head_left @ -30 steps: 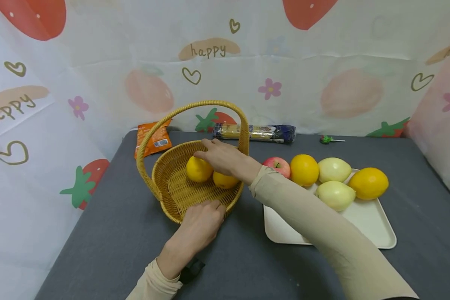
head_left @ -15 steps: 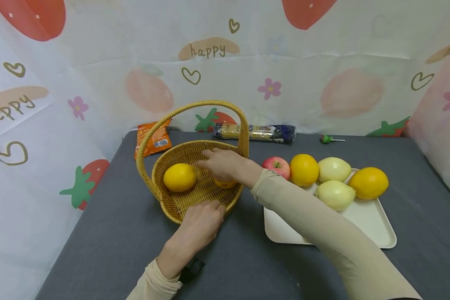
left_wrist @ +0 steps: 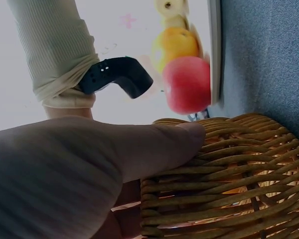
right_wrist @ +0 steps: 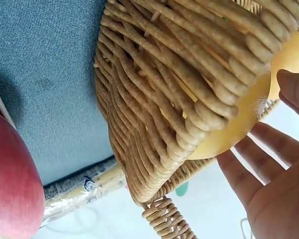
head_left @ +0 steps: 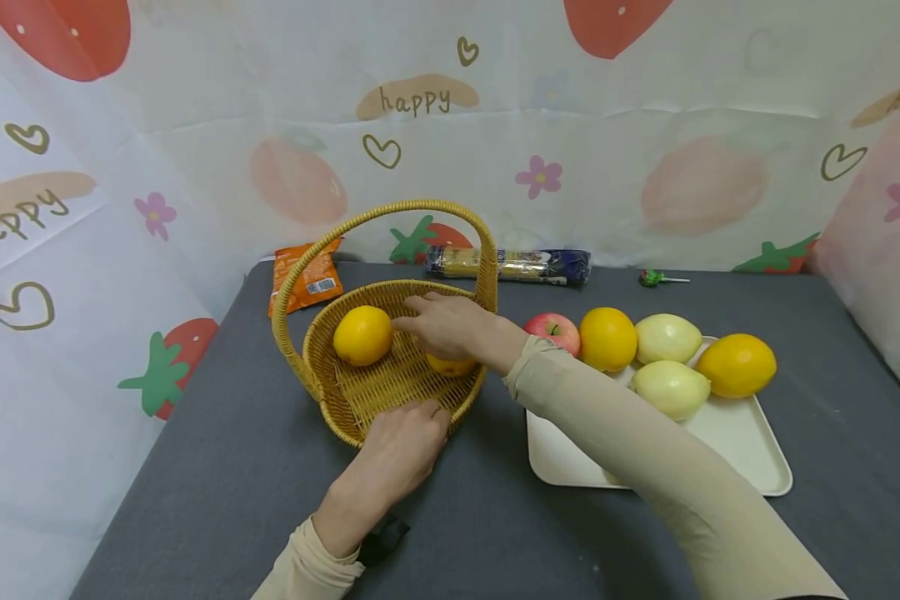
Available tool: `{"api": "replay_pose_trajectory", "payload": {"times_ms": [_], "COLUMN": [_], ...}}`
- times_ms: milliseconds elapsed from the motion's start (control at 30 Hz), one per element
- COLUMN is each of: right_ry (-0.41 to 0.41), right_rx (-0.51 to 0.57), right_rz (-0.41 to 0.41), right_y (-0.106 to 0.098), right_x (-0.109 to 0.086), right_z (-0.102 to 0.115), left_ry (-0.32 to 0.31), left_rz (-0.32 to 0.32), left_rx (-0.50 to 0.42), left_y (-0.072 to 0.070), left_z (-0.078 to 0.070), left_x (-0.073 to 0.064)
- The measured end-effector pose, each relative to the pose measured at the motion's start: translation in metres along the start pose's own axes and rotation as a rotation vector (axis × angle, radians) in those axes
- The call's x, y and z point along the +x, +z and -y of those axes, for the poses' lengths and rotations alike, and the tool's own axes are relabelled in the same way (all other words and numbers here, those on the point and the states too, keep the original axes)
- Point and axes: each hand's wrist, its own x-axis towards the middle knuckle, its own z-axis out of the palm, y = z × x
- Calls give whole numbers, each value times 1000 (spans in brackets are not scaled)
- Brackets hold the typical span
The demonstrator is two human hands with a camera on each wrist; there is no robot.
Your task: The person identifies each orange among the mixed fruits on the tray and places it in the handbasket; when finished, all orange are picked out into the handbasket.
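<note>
A yellow wicker basket [head_left: 375, 387] with a tall arched handle stands left of centre. My left hand [head_left: 401, 446] grips its near rim; in the left wrist view the thumb [left_wrist: 159, 149] lies along the outer weave. Inside, a yellow-orange fruit [head_left: 363, 336] sits at the left. A second yellow-orange fruit [head_left: 452, 366] sits at the right, mostly covered by my right hand [head_left: 450, 325]. In the right wrist view, that hand's extended fingers [right_wrist: 234, 174] come up against the nearer fruit [right_wrist: 234, 132], and the thumb [right_wrist: 294, 89] is near the other.
Right of the basket, a white tray [head_left: 750, 458] bears a red apple [head_left: 553, 333], an orange [head_left: 607, 339], two pale green fruits [head_left: 671, 390] and a yellow-orange fruit [head_left: 737, 367]. Behind lie an orange packet [head_left: 318, 279], a long clear-and-blue package [head_left: 540, 267] and a lollipop [head_left: 652, 278].
The left fruit has rolled leftward in the basket, away from my right hand, then turned and shifted slightly back. My right hand has dropped a little. My left hand has stayed on the rim.
</note>
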Motion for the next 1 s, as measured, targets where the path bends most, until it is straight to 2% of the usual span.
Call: {"api": "replay_pose_trajectory", "payload": {"times_ms": [300,600,833,1000], "right_ry": [6,-36,-102,-120], "right_rx": [-1,-29,-82,-79], "right_rz": [-16,-102,-227,-288], "right_y": [-4,-9,-11,-15], "right_x": [-5,-16,-41,-63], "right_z": [0,2,4,5], "left_ry": [0,-9,-6,-7], "left_rz": [5,18,20,35], "left_rx": [3,2,-9,-11], "left_y": [1,1,0,-2], "left_z": [0,0,0,1], "left_x": [-1,-1,0,0]}}
